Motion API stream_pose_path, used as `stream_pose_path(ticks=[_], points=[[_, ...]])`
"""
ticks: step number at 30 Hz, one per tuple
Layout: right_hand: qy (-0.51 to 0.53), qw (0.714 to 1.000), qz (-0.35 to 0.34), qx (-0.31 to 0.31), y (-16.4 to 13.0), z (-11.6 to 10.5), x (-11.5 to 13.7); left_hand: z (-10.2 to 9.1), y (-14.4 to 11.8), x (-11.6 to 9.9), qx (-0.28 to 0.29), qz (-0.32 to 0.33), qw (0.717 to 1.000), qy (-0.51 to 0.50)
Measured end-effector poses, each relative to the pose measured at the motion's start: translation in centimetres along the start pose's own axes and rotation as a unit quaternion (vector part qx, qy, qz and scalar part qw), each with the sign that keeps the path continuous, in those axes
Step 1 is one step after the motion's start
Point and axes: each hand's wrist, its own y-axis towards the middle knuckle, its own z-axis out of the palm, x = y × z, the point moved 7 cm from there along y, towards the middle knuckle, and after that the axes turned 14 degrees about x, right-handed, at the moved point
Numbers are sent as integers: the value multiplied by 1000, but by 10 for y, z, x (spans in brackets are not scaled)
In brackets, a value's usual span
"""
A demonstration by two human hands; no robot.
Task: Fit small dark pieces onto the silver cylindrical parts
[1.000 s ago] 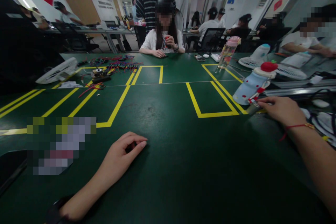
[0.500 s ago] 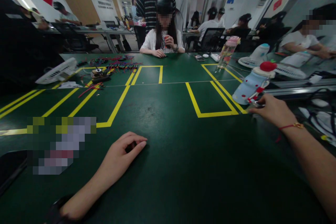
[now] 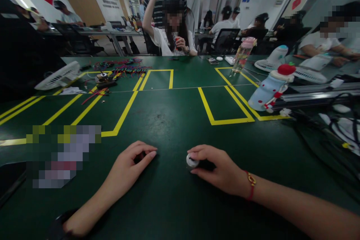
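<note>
On the green counter (image 3: 171,206), the right hand (image 3: 223,168) has its fingers grasping a small white-topped cylinder (image 3: 191,162) between both hands, the left hand's (image 3: 128,165) fingers loosely curled, released.

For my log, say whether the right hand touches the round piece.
Touching: in the head view, the right hand pinches the round piece between thumb and fingers.

Left hand (image 3: 135,165) loosely curled, right hand (image 3: 194,160) pinching, right forearm (image 3: 298,203) slanting inward
</note>
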Motion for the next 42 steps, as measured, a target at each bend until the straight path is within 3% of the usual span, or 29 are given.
stream_pose_path(ticks=[4, 9, 12, 15, 19, 26, 28, 30, 33, 37, 39, 42], points=[[37, 997, 62, 17, -4, 5, -13, 3, -1, -19, -17, 16, 1000, 6], [73, 989, 129, 15, -6, 7, -26, 28, 4, -89, 25, 129, 991, 9], [46, 989, 141, 28, -4, 8, -25, 38, 11, -115, 37, 156, 987, -7], [12, 990, 134, 32, -4, 6, -21, 33, 16, -113, 14, 150, 987, -51], [-19, 990, 142, -13, -7, -1, -21, 25, 18, -92, -13, 112, 993, -34], [-29, 986, 161, -31, -7, -1, -21, 57, 26, -79, 29, 73, 996, 51], [-55, 980, 178, -64, -9, -18, -24, 60, 26, -79, 33, 68, 996, 55], [-116, 960, 230, -113, -17, -51, -33, 56, 25, -78, 36, 66, 996, 48], [-227, 888, 371, -151, -42, -117, -62, 34, 19, -66, 24, 55, 998, 32], [-288, 799, 494, -188, -92, -200, -99, -8, 8, -26, -31, -18, 999, 10], [-294, 770, 533, -190, -117, -225, -113, -24, 3, -6, -57, -54, 997, 0], [-294, 747, 572, -169, -138, -241, -125, -34, -3, 12, -85, -78, 993, -8]])
